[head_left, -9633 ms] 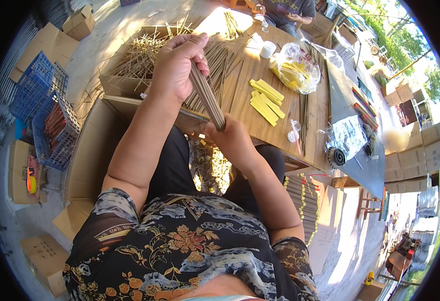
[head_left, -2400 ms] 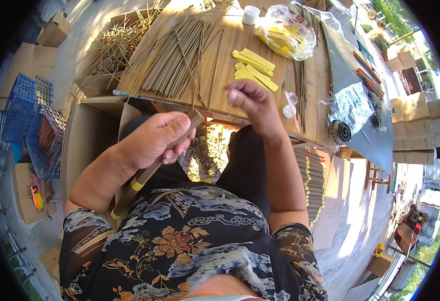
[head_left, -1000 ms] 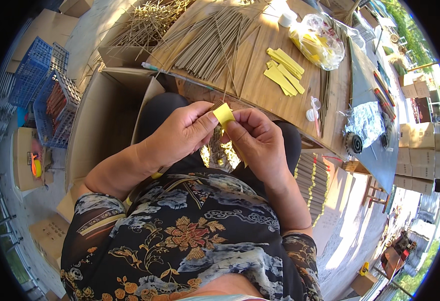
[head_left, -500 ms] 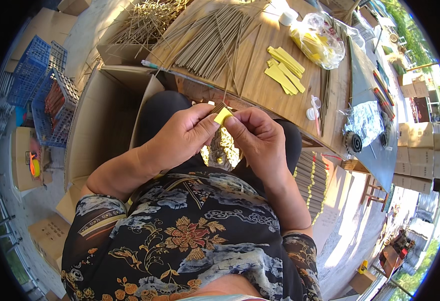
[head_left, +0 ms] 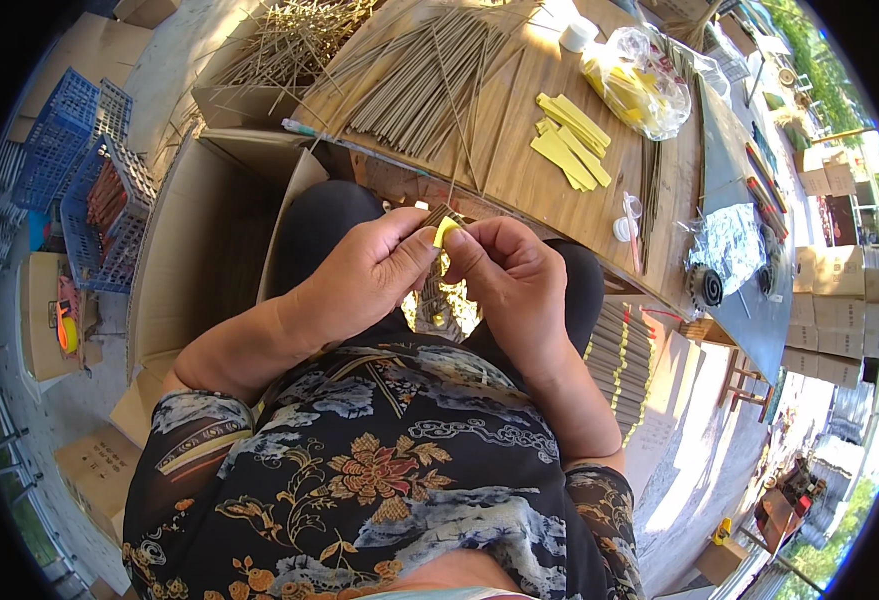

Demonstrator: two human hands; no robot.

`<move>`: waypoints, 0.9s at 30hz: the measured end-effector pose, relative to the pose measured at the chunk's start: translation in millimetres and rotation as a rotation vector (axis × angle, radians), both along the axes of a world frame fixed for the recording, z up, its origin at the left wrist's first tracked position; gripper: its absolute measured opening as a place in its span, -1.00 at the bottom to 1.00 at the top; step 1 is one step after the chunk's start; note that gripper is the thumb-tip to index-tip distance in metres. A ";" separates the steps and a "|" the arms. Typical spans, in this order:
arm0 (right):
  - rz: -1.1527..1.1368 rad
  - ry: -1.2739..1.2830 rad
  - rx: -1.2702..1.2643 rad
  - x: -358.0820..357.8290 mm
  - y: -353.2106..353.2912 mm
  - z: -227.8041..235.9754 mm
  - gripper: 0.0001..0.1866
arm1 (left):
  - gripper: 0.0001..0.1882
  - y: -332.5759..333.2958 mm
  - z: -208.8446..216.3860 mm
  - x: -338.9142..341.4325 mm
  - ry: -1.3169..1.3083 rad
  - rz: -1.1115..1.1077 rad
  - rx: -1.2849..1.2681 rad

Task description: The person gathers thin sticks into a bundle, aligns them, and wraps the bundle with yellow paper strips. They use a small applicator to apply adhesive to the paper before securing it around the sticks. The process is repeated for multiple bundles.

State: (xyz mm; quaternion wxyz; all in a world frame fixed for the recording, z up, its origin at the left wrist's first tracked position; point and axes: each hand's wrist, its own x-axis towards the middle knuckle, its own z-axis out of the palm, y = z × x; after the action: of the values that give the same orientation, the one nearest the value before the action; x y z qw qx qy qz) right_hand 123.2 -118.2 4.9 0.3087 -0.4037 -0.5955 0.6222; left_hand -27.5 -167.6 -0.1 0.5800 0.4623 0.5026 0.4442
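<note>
Above my lap, my left hand (head_left: 384,255) is closed round a small bundle of thin brown sticks (head_left: 441,212), mostly hidden by the fingers. A yellow paper strip (head_left: 445,231) bends round the sticks, pinched between my thumbs. My right hand (head_left: 504,260) is closed on the strip's other side, its thumb pressing the paper. Several more yellow strips (head_left: 569,145) lie fanned on the wooden table in front of me. To their left a large spread of loose brown sticks (head_left: 424,90) covers the tabletop.
An open cardboard box (head_left: 194,240) stands by my left knee. Blue plastic crates (head_left: 59,140) are farther left. On the table (head_left: 519,150) are a clear bag of yellow strips (head_left: 634,85) and a small white jar (head_left: 624,226). Banded stick bundles (head_left: 621,360) lie to my right.
The yellow strip, which showed a broad flat face before, is now folded more tightly round the sticks. My right hand has shifted slightly; the left has barely moved.
</note>
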 end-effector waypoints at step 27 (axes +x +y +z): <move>0.093 0.009 -0.025 14.9 7.0 2.7 -0.78 | -0.67 -0.7 -0.5 6.7 -0.271 -0.004 -0.126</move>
State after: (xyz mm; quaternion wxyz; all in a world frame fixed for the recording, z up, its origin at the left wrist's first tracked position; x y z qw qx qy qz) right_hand 138.1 -111.1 7.6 0.2769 -0.3764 -0.6046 0.6451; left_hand -20.9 -168.4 -0.7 0.6713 0.3617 0.4455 0.4690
